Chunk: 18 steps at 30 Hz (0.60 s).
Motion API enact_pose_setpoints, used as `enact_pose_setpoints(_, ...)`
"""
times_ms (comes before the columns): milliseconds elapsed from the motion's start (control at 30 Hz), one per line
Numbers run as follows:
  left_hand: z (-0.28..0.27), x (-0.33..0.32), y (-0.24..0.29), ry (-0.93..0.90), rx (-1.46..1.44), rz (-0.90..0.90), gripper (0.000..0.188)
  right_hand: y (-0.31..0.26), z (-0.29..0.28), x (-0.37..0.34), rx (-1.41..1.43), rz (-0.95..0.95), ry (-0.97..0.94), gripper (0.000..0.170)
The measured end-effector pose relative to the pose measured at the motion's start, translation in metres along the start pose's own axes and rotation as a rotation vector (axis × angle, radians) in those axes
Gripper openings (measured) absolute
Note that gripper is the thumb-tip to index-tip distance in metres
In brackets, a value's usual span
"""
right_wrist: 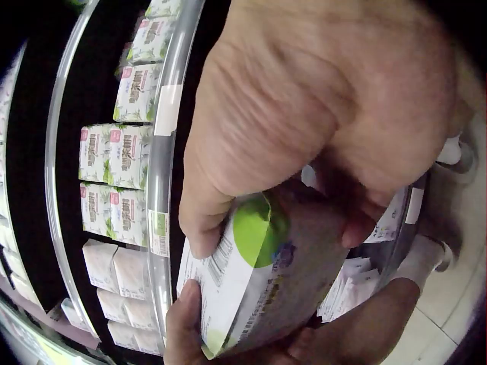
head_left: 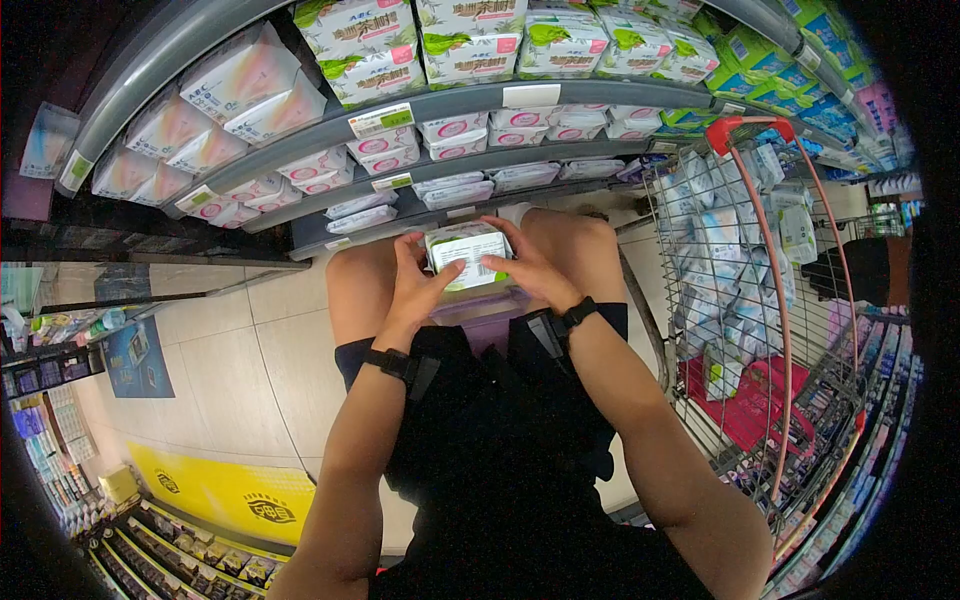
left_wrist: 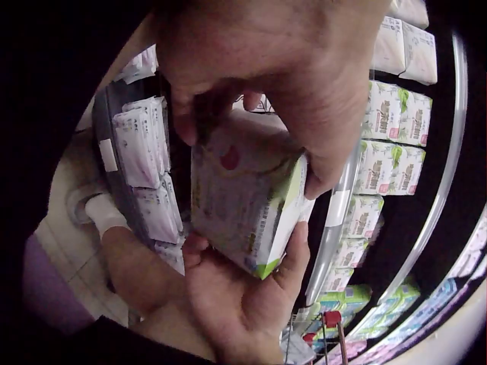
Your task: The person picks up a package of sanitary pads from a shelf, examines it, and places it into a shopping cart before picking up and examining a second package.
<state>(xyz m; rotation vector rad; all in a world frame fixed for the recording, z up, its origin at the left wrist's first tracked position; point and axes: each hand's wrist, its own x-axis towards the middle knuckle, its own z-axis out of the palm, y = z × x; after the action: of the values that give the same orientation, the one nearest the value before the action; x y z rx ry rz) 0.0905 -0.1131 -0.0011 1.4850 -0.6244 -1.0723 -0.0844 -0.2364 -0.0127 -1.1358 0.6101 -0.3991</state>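
Between my two hands, over my lap, is a white and green pack of sanitary pads (head_left: 468, 248), its printed label and barcode facing up at me. My left hand (head_left: 413, 285) grips its left end, thumb on the label face. On the other end my right hand (head_left: 537, 272) holds it the same way, thumb near the barcode. In the left wrist view the pack (left_wrist: 242, 194) shows a pale side and a green corner. The right wrist view shows its green round patch (right_wrist: 259, 228) beside my right hand (right_wrist: 319, 99).
Shelves (head_left: 440, 98) of similar packs curve across in front of me. To my right stands a wire shopping cart (head_left: 720, 250) with many packs and a red bag (head_left: 750, 400) inside. A yellow floor sign (head_left: 220, 490) lies behind on the left, on pale tiles (head_left: 215, 350).
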Motion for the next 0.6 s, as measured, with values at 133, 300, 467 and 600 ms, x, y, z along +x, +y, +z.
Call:
enact_pose_setpoints(133,-0.001,-0.001,0.002,-0.011,-0.008,-0.035,0.070,0.001,0.000,0.000,0.021,0.032,-0.013,0.075)
enact_pose_setpoints(300,-0.002,0.001,-0.005,-0.001,0.050,0.052,0.079,-0.005,0.000,-0.002,-0.171,0.013,-0.022,0.073)
enact_pose_setpoints(467,-0.002,0.002,-0.017,-0.081,0.061,0.117,0.089,0.015,-0.006,0.002,-0.192,-0.066,-0.084,0.077)
enact_pose_setpoints(600,0.002,-0.003,-0.009,-0.139,-0.055,-0.030,0.081,0.022,-0.007,0.004,-0.191,-0.058,-0.124,0.083)
